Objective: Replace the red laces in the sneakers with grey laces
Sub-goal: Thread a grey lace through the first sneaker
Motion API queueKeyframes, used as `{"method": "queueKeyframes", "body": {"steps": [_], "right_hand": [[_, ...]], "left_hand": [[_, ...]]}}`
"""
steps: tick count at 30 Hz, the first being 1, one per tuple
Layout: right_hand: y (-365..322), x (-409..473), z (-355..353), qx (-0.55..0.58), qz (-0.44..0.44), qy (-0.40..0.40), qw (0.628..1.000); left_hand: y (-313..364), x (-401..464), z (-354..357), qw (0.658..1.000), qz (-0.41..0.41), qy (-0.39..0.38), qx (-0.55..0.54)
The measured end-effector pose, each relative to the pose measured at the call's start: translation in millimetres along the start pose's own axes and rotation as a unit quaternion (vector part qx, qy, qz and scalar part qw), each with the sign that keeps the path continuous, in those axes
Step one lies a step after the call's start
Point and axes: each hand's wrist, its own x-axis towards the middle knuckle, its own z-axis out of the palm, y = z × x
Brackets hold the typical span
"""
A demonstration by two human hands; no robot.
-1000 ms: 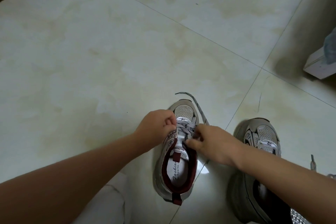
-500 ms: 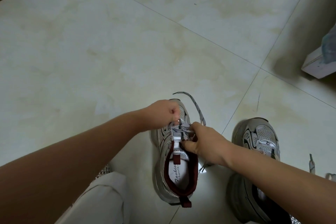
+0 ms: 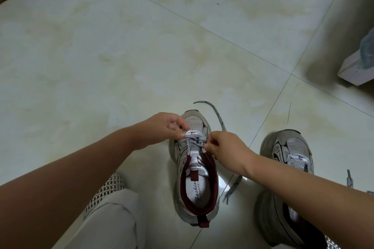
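View: head camera, looking down at the floor.
Item in hand: grey-and-silver mesh sneaker with dark red collar lining [image 3: 197, 170], standing on the pale glossy floor tiles [image 3: 101, 56], toe pointing away.
Lace: grey flat fabric lace with dark flecks [image 3: 219, 116], crossed through the lowest eyelets only; one end curves out past the toe, the other trails on the tiles to the right of the shoe.
Left hand [image 3: 164, 127]: fingers curled, pinching the lace at the lowest eyelets on the shoe's left side.
Right hand [image 3: 224, 147]: fingers curled, pinching the lace on the shoe's right side.
Second item: matching grey sneaker [image 3: 287, 178], just to the right, partly hidden by the right forearm; a grey lace shows near its tongue, extent of lacing cannot be told.
Red laces: none seen in either shoe.
Progress, as judged: old laces out; the centre shoe barely begun, upper eyelets unthreaded; most threading remains.
Also present: pale trouser knee [image 3: 105, 222]; white box edge [image 3: 354, 70] at far right.
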Motion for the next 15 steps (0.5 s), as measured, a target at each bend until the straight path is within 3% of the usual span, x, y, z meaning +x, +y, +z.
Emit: {"method": "queueKeyframes", "body": {"steps": [6, 9, 11, 13, 15], "right_hand": [[3.3, 6.9, 1.8, 0.017, 0.024, -0.032, 0.999], [3.5, 8.1, -0.1, 0.024, 0.027, -0.035, 0.999], [4.4, 7.9, -2.0, 0.047, 0.030, -0.035, 0.998], [4.6, 5.2, -3.4, 0.048, 0.031, -0.048, 0.997], [2.4, 2.6, -9.7, 0.054, 0.034, -0.063, 0.996]], "left_hand": [[1.5, -3.5, -1.5, 0.995, 0.007, -0.085, -0.043], [2.7, -3.3, 9.5, 0.993, -0.012, 0.055, -0.108], [-1.3, -4.0, 26.3, 0.989, -0.025, 0.131, -0.056], [-10.9, -3.5, 43.1, 0.989, -0.002, 0.138, 0.056], [-17.8, -2.8, 52.9, 0.985, 0.022, 0.151, 0.086]]}}
